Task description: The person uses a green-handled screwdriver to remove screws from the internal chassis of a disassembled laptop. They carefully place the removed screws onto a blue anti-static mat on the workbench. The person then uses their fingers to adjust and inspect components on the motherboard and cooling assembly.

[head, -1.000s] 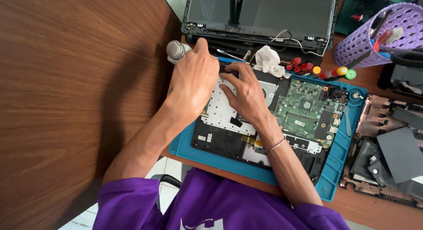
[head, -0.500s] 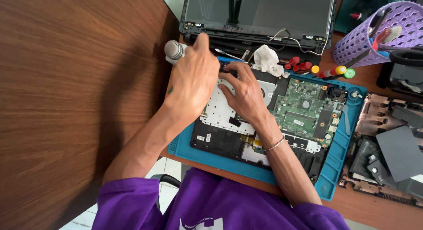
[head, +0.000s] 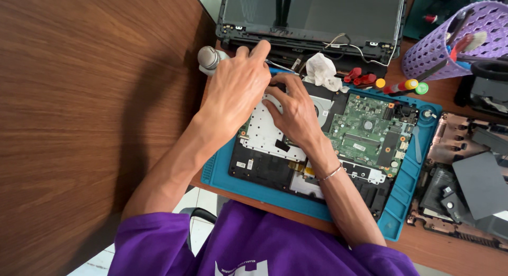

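Large brown wooden panel [head: 90, 96] along the left of the view. Blue work mat [head: 407, 202] on the desk, carrying an opened laptop base [head: 317, 144] with its inner parts exposed. Hinged laptop screen [head: 312, 14] folded back at the far edge, loose cables trailing from its hinge line. Green circuit board [head: 368, 133] seated in the right half of the base; white perforated plate [head: 262, 133] in the left half. Second stripped laptop shell [head: 465, 181] off the mat to the right. Purple mesh basket [head: 450, 43] with tools at far right, well apart from the hands.

Left hand [head: 235, 93] over the far left corner of the base, fingers curled closed around a grey-capped tool [head: 209, 58], forefinger stretched forward. Tool tip hidden behind the hand. Right hand [head: 296, 112] just beside it, fingers bent and pressed onto the white plate near its far edge; no object seen in its grasp. Crumpled white cloth [head: 320, 71] near the right hand. Small red, yellow and green screwdriver handles [head: 391, 85] lined along the far rim of the mat.
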